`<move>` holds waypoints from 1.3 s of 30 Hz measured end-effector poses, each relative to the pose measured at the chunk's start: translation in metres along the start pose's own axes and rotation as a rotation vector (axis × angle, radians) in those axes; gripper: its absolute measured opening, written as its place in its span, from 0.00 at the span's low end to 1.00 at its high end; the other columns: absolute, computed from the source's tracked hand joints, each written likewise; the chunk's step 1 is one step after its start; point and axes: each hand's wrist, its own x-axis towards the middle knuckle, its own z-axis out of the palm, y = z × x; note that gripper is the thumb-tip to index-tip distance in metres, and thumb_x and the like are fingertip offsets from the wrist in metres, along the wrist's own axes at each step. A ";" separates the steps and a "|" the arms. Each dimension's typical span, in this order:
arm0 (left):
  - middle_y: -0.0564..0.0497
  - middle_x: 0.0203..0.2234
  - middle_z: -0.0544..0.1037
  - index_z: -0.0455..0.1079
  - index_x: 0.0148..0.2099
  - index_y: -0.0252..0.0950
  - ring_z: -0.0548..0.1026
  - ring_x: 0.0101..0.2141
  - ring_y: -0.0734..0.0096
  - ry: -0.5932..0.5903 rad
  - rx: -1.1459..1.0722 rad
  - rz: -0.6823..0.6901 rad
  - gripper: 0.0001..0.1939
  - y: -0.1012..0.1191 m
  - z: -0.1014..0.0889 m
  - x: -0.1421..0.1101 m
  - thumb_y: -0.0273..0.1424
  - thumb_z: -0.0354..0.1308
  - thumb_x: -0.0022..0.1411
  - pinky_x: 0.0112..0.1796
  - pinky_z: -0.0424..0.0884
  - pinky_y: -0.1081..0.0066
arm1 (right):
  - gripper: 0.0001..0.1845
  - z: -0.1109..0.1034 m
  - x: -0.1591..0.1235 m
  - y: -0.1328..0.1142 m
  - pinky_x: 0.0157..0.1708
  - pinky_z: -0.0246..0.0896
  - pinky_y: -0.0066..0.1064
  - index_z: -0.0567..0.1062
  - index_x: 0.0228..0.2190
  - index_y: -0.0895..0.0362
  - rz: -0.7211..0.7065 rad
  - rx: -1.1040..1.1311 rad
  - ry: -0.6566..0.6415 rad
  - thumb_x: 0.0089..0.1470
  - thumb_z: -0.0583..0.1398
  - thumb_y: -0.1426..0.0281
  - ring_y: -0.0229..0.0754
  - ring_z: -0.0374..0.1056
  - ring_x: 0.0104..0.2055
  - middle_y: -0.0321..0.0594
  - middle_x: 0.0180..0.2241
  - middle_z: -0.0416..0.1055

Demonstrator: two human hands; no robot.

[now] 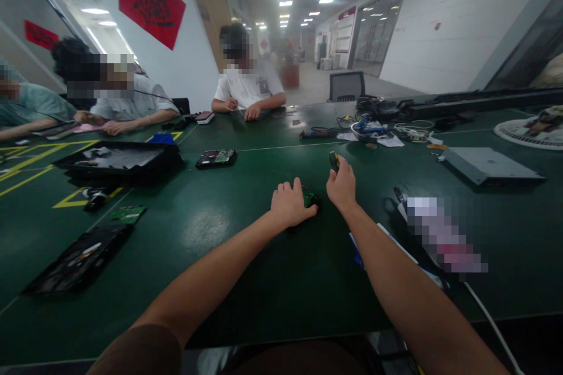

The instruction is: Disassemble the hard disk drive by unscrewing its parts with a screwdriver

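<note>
My left hand [290, 204] lies palm down on a small green circuit board [310, 197] and pins it to the dark green table [264, 281]. Most of the board is hidden under my fingers. My right hand [341, 185] is closed around a screwdriver with a black and yellow handle [334, 160], held upright just right of the board. Its tip is hidden between my hands.
A hard drive [216, 158] lies further out. Black trays [118, 159] and another black panel [79, 259] with a loose green board [127, 214] are at left. A grey metal case [490, 165], cables [373, 128] and a white cord [492, 319] are at right. Other people sit along the far left edge.
</note>
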 end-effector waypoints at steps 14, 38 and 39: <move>0.30 0.60 0.66 0.53 0.71 0.27 0.65 0.57 0.38 -0.066 0.125 -0.252 0.54 -0.147 -0.052 -0.074 0.62 0.51 0.53 0.54 0.61 0.53 | 0.21 0.006 -0.007 -0.014 0.42 0.66 0.43 0.69 0.53 0.53 -0.019 -0.157 -0.291 0.59 0.60 0.65 0.52 0.71 0.44 0.48 0.47 0.73; 0.35 0.63 0.65 0.48 0.72 0.30 0.65 0.61 0.45 -0.067 0.004 -0.257 0.56 -0.230 -0.081 -0.147 0.58 0.59 0.52 0.59 0.61 0.56 | 0.12 0.048 0.007 -0.038 0.40 0.65 0.37 0.75 0.45 0.58 -0.098 -0.364 -0.674 0.59 0.60 0.71 0.51 0.72 0.44 0.52 0.46 0.73; 0.35 0.64 0.64 0.48 0.72 0.30 0.64 0.62 0.45 -0.069 -0.023 -0.189 0.55 -0.222 -0.080 -0.143 0.57 0.60 0.53 0.61 0.59 0.55 | 0.12 0.048 0.009 -0.039 0.40 0.64 0.37 0.75 0.45 0.58 -0.080 -0.382 -0.697 0.59 0.60 0.70 0.51 0.72 0.45 0.53 0.46 0.73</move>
